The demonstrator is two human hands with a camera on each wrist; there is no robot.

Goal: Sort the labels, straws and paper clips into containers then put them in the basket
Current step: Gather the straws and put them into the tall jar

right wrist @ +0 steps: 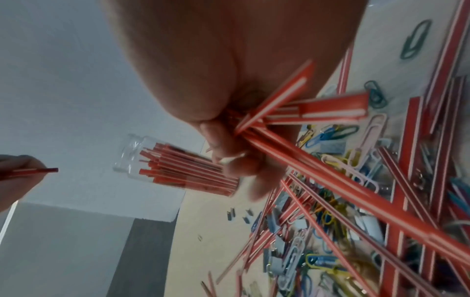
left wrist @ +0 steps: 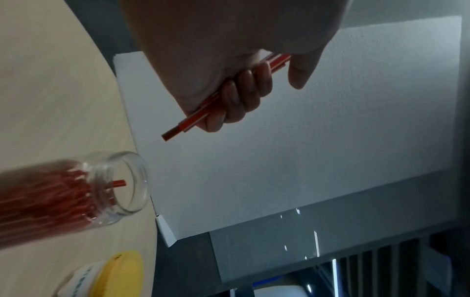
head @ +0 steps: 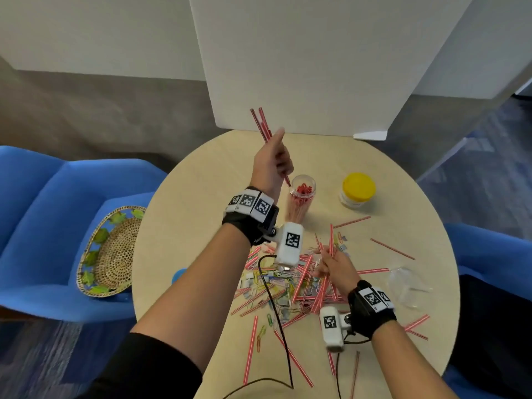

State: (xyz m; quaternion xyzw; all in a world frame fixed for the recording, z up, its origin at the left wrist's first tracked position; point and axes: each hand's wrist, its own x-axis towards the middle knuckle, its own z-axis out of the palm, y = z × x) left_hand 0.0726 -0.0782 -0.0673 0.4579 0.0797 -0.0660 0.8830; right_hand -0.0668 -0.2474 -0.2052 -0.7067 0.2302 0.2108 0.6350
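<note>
Nearest, at the near right: right hand (head: 334, 269) low over the pile (head: 288, 286), fingers curled round a loose fan of straws (right wrist: 305, 112), ends splayed several ways and not yet squared up. Under it, paper clips (right wrist: 338, 162) and small labels (right wrist: 333, 147) tangled with more straws across the table (head: 201, 197).

Farther off, raised above the table: left hand (head: 272, 165), closed round a thin bunch (left wrist: 203, 114), thumb out straight. Long axis of that bunch steep, upper ends pointing far and left, lower ends down and to the right. Directly beyond those lower ends, just apart and not yet inside: open mouth of the jar (head: 302, 194), upright, already well stocked with straws. Left hand plainly nearer the jar than the right; likely a short push down along the bunch's own line to drop it in, with a catch on the rim as the risk if tilted too far.

Right of the jar, apart from it: tub (head: 357, 190) under a yellow lid. Near the right edge: clear container (head: 406, 283), tipped over. Basket (head: 112, 251) on the blue chair, well off to the left, holding none of the containers.
</note>
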